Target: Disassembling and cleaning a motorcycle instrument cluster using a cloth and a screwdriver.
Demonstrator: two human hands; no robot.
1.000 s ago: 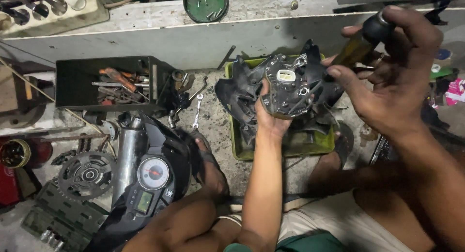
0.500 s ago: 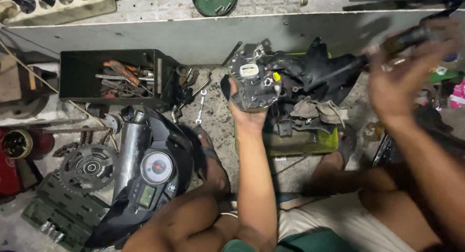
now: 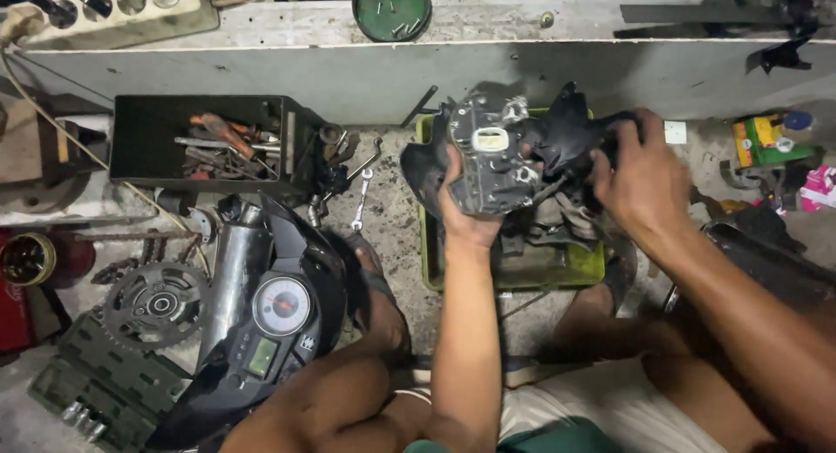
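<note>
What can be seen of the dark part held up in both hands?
The dark part looks like grimy black plastic housing with a greyish back plate, a small white rectangular connector near its middle and loose wires hanging below. A pointed black fin sticks up at its right. It is held tilted, back side towards the camera, above the yellow-green tray. The left hand supports it from beneath with fingers on the plate; the right hand has a grip on its right end. Its front cannot be seen.
</note>
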